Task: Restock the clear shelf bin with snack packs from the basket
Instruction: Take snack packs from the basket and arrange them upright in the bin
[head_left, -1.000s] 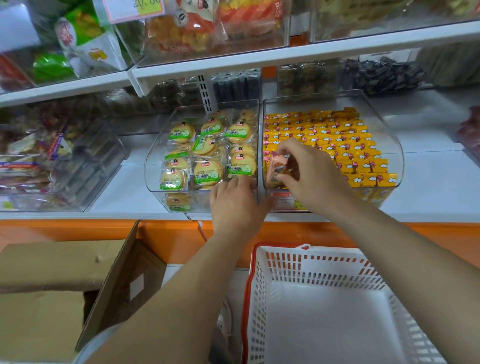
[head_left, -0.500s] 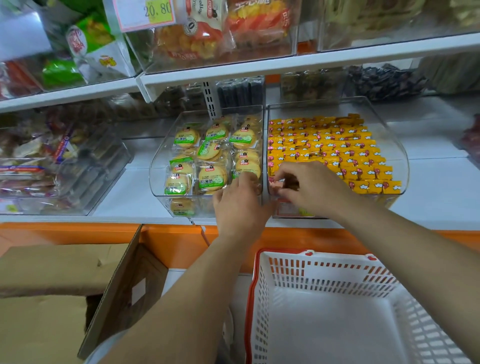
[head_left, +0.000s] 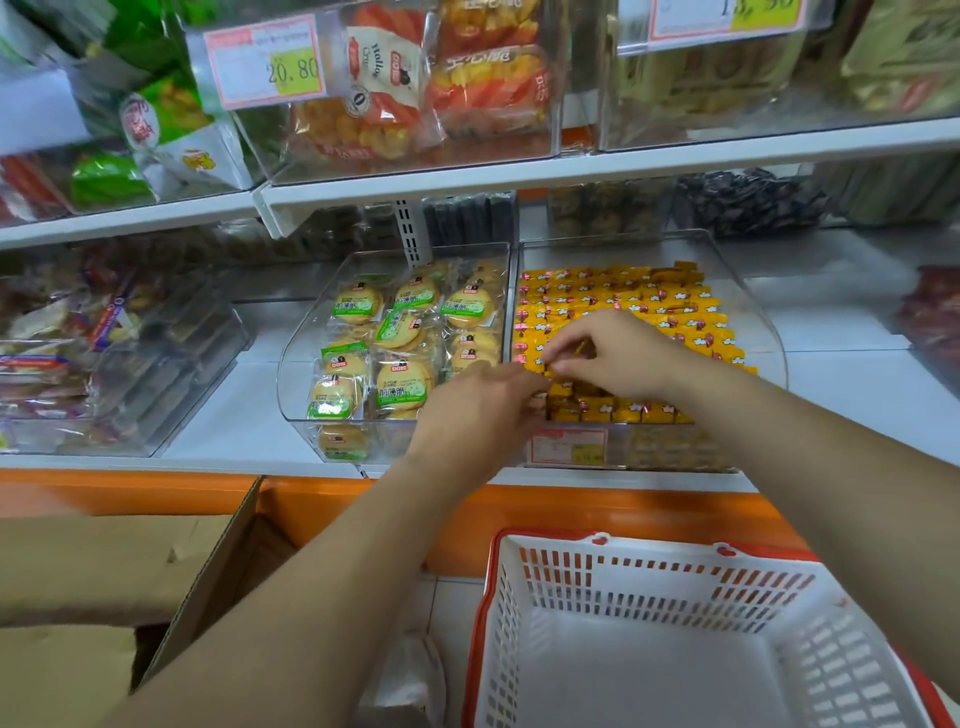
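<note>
The right hand (head_left: 618, 353) curls over snack packs (head_left: 675, 312) in the clear bin (head_left: 761, 322). The left hand (head_left: 478, 410) hides its corner. I cannot tell their grips. Cookie bin (head_left: 298, 374) beside, basket (head_left: 649, 571) below.

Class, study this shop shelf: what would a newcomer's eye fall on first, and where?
Bright yellow packs fill the right bin on the shelf, with the left hand and right hand over its front left corner. Green-labelled biscuits sit in the left bin beside it; a white, red-rimmed basket stands below, bottom right.
</note>
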